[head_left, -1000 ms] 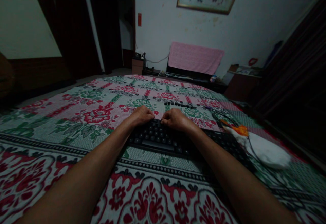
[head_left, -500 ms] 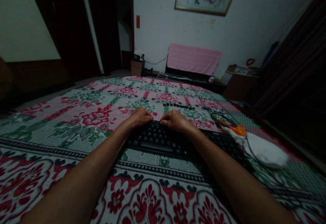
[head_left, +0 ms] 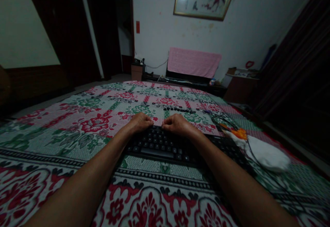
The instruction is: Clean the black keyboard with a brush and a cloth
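Note:
A black keyboard (head_left: 160, 143) lies on a flowered bedspread, its space bar towards me. My left hand (head_left: 140, 121) rests at the keyboard's far edge, thumb and fingers drawn together. Close beside it, my right hand (head_left: 176, 123) is closed in a pinch above the top row of keys. Whatever sits between the fingertips of either hand is too small and dark to make out. My right forearm hides part of the keyboard. Beyond the hands, several small black pieces that look like keycaps (head_left: 179, 109) lie in a row on the bedspread.
Right of the keyboard are a white cloth (head_left: 269, 153), an orange item (head_left: 239, 133) and a dark cable (head_left: 254, 154). The patterned bedspread (head_left: 85, 151) covers the bed. At the far wall, a pink towel (head_left: 193, 62) drapes over a dark object.
The whole view has shifted slightly, with the room and bed a little lower in the frame. Both hands stay at the keyboard's far edge, the gap between them slightly wider.

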Demonstrator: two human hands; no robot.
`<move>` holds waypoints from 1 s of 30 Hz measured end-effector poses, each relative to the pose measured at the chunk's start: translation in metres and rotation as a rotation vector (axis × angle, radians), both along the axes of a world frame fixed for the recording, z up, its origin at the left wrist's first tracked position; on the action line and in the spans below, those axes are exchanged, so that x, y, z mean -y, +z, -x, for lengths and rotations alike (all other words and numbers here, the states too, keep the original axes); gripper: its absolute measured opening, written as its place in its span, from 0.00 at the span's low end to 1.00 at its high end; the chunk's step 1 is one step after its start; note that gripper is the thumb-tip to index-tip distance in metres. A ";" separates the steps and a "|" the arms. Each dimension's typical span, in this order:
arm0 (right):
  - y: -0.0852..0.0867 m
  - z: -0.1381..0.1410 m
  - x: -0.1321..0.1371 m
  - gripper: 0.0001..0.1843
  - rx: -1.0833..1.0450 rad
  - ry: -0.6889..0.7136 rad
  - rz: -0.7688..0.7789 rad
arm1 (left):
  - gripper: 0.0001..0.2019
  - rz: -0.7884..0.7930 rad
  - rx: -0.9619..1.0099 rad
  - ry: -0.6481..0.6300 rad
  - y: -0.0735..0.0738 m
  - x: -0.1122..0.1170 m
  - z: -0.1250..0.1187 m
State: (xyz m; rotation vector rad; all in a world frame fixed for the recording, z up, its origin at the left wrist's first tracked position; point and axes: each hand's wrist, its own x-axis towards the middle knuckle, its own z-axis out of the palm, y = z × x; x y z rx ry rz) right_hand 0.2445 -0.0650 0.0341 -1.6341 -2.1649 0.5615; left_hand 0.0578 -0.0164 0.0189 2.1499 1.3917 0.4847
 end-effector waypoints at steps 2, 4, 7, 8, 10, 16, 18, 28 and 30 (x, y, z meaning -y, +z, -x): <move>0.001 -0.001 0.001 0.09 0.027 0.033 -0.003 | 0.12 -0.002 -0.006 0.004 -0.001 -0.001 0.000; 0.004 -0.002 0.002 0.08 0.039 0.076 -0.004 | 0.12 -0.004 -0.011 0.006 -0.003 -0.002 0.000; 0.006 -0.003 0.003 0.08 0.037 0.118 0.007 | 0.13 -0.008 -0.002 -0.002 -0.003 -0.003 0.000; 0.006 -0.003 0.002 0.08 0.041 0.121 0.006 | 0.13 -0.007 0.003 -0.005 -0.003 -0.003 0.001; 0.004 -0.004 0.001 0.08 0.058 0.119 -0.009 | 0.12 -0.005 0.008 -0.008 -0.002 -0.002 0.001; -0.004 -0.010 -0.004 0.08 -0.003 0.160 -0.036 | 0.11 0.007 0.015 -0.015 0.001 0.001 0.000; -0.003 -0.013 -0.004 0.09 -0.109 0.147 0.023 | 0.11 0.015 0.015 -0.005 0.002 0.002 -0.001; 0.003 -0.016 -0.001 0.10 -0.525 -0.030 0.307 | 0.10 0.019 0.021 0.010 0.000 0.000 -0.001; 0.003 -0.015 -0.001 0.10 -0.526 -0.056 0.304 | 0.11 0.011 0.013 0.007 0.000 -0.001 -0.001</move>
